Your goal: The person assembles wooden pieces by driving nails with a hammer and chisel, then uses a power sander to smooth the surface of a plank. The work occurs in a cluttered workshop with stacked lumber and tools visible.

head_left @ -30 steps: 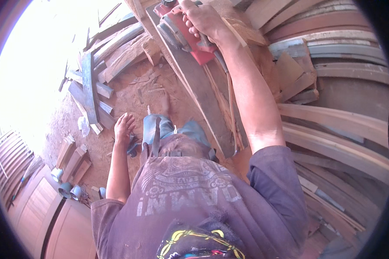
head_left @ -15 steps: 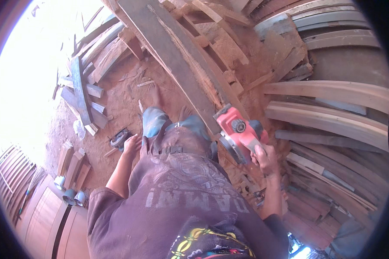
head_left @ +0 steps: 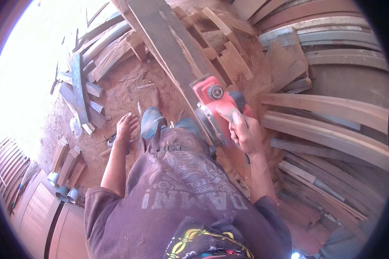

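My right hand is wrapped round the handle of a red electric planer. The planer rests over the near end of a long, thick wooden plank, which runs away toward the far left. A rough, splintered streak of paler wood shows along the plank's face. Out to my left side, my left hand hangs in the air, its fingers loosely apart and nothing in them. Beneath it a dark tool lies on the ground, partly hidden by the hand.
Offcuts lie piled at the far left. Long boards are stacked along the right. Sawdust-covered scraps sit beyond the plank. Wooden panels and small cups are at the near left.
My right hand has moved the planer forward and left, farther over the plank. My left hand has risen forward and slightly left, uncovering its fingers from beside my leg.
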The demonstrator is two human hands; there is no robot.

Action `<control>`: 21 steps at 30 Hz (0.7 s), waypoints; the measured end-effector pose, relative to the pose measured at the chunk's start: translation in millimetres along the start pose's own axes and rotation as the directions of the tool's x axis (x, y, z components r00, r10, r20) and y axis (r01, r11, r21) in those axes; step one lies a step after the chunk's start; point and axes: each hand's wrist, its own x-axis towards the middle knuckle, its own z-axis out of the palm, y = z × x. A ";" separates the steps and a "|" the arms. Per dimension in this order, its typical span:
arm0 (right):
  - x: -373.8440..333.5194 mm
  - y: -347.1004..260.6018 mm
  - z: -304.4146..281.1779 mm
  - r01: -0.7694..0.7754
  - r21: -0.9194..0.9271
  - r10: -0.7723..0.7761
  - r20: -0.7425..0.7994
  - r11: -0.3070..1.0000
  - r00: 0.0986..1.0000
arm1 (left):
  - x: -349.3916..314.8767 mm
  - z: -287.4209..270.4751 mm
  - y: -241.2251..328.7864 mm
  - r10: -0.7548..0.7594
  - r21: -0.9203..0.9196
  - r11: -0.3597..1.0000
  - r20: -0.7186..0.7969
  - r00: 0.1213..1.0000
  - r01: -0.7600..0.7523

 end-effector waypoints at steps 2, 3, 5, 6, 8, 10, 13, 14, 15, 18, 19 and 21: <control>34.1 -21.5 17.2 0.086 -0.010 -0.085 0.014 0.996 0.996 | 3.1 -9.9 2.9 -0.006 -0.055 0.998 -0.036 0.999 0.004; 56.1 -39.5 27.9 0.150 -0.024 -0.150 0.026 0.988 0.988 | 4.3 -15.9 1.7 -0.019 -0.082 0.997 -0.062 0.998 0.014; 110.4 -75.8 50.8 0.251 -0.080 -0.248 0.051 0.965 0.968 | 3.8 -24.4 -8.0 -0.070 -0.126 0.990 -0.101 0.992 0.057; 141.5 -93.8 62.1 0.294 -0.114 -0.289 0.060 0.949 0.955 | 5.5 -26.5 -11.6 -0.103 -0.144 0.986 -0.102 0.989 0.088; 191.4 -127.6 78.8 0.318 -0.181 -0.305 0.097 0.931 0.947 | 11.0 -33.9 -21.8 -0.146 -0.107 0.984 -0.051 0.988 0.140; 215.4 -153.4 82.8 0.238 -0.253 -0.200 0.169 0.938 0.965 | 4.9 -30.4 -17.6 -0.145 -0.039 0.989 -0.056 0.988 0.143; 213.8 -152.9 78.1 0.182 -0.173 -0.140 0.230 0.968 0.963 | -7.9 -29.7 -11.9 -0.075 -0.024 0.997 -0.017 0.997 0.075; 200.6 -135.3 72.4 0.221 -0.106 -0.192 0.229 0.970 0.954 | -13.0 -29.9 -12.5 -0.063 -0.020 0.998 -0.039 0.997 0.063; 186.6 -121.6 68.3 0.270 -0.038 -0.254 0.240 0.962 0.937 | -14.5 -34.8 -15.5 -0.069 -0.020 0.997 -0.056 0.996 0.068; 120.4 -75.3 30.2 0.219 -0.075 -0.200 0.204 0.973 0.958 | -12.9 -40.2 -25.7 -0.086 0.028 0.996 -0.057 0.995 0.088; 94.6 -58.8 17.0 0.192 -0.078 -0.173 0.206 0.978 0.963 | -17.9 -34.8 -26.6 -0.081 0.063 0.994 -0.041 0.996 0.084; 40.1 -20.4 -8.3 0.144 -0.037 -0.136 0.168 0.989 0.976 | -31.3 -18.1 -23.3 -0.058 0.155 0.987 0.059 0.997 0.048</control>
